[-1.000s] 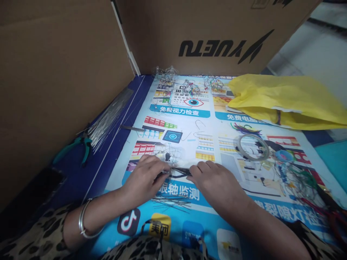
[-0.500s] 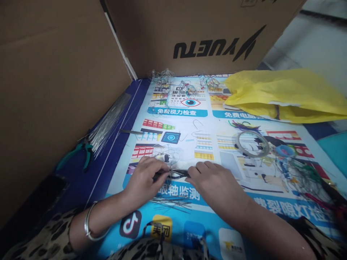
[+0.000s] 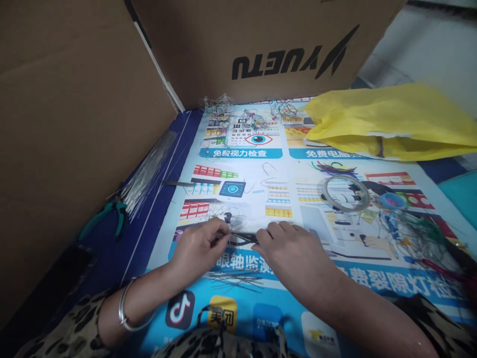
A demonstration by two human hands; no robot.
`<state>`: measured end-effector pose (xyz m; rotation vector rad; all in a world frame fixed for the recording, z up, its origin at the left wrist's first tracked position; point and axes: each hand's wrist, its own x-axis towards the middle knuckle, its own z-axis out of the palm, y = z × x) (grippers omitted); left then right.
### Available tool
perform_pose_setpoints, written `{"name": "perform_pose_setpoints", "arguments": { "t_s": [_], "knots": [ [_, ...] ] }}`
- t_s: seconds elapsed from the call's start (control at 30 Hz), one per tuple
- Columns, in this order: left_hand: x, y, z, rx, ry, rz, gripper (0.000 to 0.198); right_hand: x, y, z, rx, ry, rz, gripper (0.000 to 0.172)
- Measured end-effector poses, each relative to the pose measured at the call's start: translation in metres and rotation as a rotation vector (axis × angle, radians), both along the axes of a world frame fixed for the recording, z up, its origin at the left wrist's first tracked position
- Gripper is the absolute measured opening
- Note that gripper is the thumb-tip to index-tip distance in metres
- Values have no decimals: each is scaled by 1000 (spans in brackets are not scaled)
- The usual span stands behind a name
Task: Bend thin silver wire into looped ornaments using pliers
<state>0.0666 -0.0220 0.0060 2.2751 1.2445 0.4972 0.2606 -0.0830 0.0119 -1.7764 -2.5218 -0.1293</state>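
Note:
Near the middle of the printed sheet, my left hand (image 3: pixel 201 243) is closed in a pinch, seemingly on a thin wire (image 3: pixel 235 222) that loops up above the fingers. Facing it, my right hand (image 3: pixel 290 246) is wrapped round slim dark pliers (image 3: pixel 244 237), whose tapered jaws point left and meet the left fingertips. The exact contact there is too small to make out, and the right palm hides the handles. Just below the hands lies a loose bunch of short straight wires (image 3: pixel 236 279).
Teal-handled pliers (image 3: pixel 119 219) and a bundle of long wires (image 3: pixel 151 171) lie left. Tape roll (image 3: pixel 328 194), small blue dish (image 3: pixel 393 201) and tangled wires (image 3: pixel 417 236) sit right. A yellow bag (image 3: pixel 391 117) lies behind; cardboard walls (image 3: pixel 268 30) enclose the back and left.
The view has shifted slightly. Both hands stay at nearly the same spot, the left fingers a little more curled beside the pliers' tip.

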Motion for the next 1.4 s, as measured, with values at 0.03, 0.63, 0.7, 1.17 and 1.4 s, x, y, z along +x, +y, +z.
{"name": "perform_pose_setpoints", "arguments": {
  "t_s": [0.03,0.63,0.7,1.17,1.4],
  "knots": [
    [0,0,1,-3,7,-9,7,0,0,0,0,-1,-5,11],
    [1,4,3,-54,35,-23,5,-2,-1,-1,4,3,-21,11],
    [2,4,3,-52,27,-31,4,-3,-1,-2,12,6,-25,10],
    [7,6,11,-106,119,-34,6,-6,-2,3,-32,31,-34,8],
    [3,7,7,-203,37,-17,4,-6,-6,4,-45,27,-52,8]
  ]
}}
